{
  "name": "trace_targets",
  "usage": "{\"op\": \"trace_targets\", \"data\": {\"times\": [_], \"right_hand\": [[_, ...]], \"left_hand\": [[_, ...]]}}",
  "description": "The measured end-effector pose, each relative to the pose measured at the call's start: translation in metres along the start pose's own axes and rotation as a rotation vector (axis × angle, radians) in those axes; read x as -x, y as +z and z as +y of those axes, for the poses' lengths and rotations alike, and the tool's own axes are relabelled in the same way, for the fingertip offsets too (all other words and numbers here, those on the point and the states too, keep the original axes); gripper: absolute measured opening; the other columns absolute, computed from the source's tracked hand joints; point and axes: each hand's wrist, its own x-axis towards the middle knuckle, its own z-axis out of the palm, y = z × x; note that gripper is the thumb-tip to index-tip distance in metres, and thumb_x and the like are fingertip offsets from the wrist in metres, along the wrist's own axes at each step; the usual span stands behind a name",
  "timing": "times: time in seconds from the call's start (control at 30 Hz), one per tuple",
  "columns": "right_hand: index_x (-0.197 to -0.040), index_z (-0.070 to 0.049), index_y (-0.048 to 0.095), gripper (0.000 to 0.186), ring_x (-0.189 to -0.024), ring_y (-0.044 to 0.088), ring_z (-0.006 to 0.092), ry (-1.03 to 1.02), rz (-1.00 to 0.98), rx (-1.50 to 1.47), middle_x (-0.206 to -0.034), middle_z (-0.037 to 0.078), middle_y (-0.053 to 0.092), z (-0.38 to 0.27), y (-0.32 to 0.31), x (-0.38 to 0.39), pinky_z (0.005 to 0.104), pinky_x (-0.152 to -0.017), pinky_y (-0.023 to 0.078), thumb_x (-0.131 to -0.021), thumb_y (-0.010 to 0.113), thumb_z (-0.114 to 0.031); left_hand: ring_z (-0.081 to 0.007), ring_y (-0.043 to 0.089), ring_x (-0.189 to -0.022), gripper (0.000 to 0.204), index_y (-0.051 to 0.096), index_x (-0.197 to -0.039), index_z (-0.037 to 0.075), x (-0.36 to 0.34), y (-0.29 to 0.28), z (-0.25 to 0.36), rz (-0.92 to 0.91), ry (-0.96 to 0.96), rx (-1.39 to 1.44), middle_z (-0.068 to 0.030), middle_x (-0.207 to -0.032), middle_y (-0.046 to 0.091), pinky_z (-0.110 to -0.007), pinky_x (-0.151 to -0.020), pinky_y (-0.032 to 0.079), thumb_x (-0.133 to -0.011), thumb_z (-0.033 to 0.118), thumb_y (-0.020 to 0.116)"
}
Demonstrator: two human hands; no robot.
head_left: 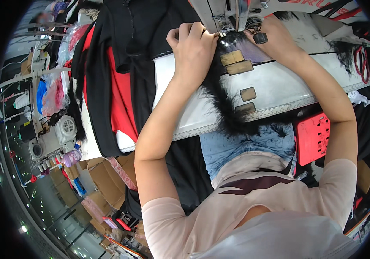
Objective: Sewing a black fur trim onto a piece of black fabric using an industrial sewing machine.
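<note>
My left hand (192, 49) is closed, its curled fingers pinching the edge of black fabric just left of a sewing machine's needle and presser foot (224, 31). A black fur strip (226, 105) runs from beneath that hand down over the table's front edge. A black zipped garment (144, 28) spreads out to the left of this hand. On the other side of the needle, my right hand (275, 39) rests low on the machine bed, close to the fur under the foot. The machine head and a dark knob (260, 38) partly hide its fingers.
A ruler tape (275, 111) edges the white sewing table (189, 114). Red-handled scissors (361, 64) lie at the right. Red fabric (120, 97) shows among black pieces. Left stand another machine's motor (67, 126) and cardboard boxes (109, 179). A red plastic panel (313, 139) is below the table.
</note>
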Motion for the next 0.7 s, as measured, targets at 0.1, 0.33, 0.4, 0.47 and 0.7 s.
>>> {"op": "trace_targets", "data": {"times": [0.1,0.33,0.4,0.47,0.7], "right_hand": [[-0.077,-0.002,0.066,0.022,-0.079,0.058,0.0384,0.024,-0.048,-0.001,-0.078,0.017,0.063,-0.001,0.001,-0.003,0.0444,-0.069,0.046,-0.082,0.073,-0.022],[-0.083,0.001,0.065,0.023,-0.075,0.059,0.0415,-0.181,0.071,-0.034,-0.074,0.020,0.063,-0.017,-0.016,-0.018,0.0440,-0.065,0.048,-0.084,0.070,-0.022],[-0.084,0.001,0.066,0.022,-0.074,0.059,0.0419,-0.188,0.062,-0.035,-0.074,0.020,0.063,-0.020,-0.017,-0.020,0.0439,-0.064,0.048,-0.084,0.070,-0.021],[-0.085,0.001,0.066,0.023,-0.075,0.059,0.0420,-0.135,0.000,-0.035,-0.074,0.020,0.063,-0.022,-0.019,-0.022,0.0435,-0.064,0.048,-0.084,0.071,-0.022],[-0.080,0.001,0.065,0.025,-0.074,0.058,0.0417,-0.193,0.142,-0.112,-0.073,0.020,0.063,-0.017,-0.015,-0.020,0.0437,-0.064,0.047,-0.085,0.070,-0.022]], "left_hand": [[-0.0212,0.055,-0.093,0.011,0.063,-0.077,0.012,0.002,0.003,0.000,0.037,0.020,-0.005,-0.0012,-0.088,0.056,-0.045,-0.088,0.034,-0.074,0.015,0.074],[-0.0196,0.055,-0.089,0.006,0.064,-0.074,0.013,-0.002,0.007,0.002,0.038,0.032,-0.079,0.0007,-0.084,0.056,-0.046,-0.087,0.036,-0.073,0.014,0.070],[-0.0192,0.055,-0.088,0.006,0.064,-0.073,0.014,-0.004,0.006,0.000,0.027,0.020,-0.131,0.0014,-0.081,0.055,-0.047,-0.085,0.037,-0.072,0.013,0.070],[-0.0190,0.055,-0.088,0.006,0.065,-0.073,0.014,-0.005,0.006,-0.002,0.030,0.024,-0.145,0.0015,-0.080,0.055,-0.046,-0.085,0.037,-0.071,0.012,0.070],[-0.0174,0.057,-0.091,0.012,0.067,-0.089,0.010,-0.002,-0.003,-0.007,-0.057,-0.061,0.120,0.0011,-0.092,0.061,-0.043,-0.086,0.039,-0.079,0.015,0.072]]}}
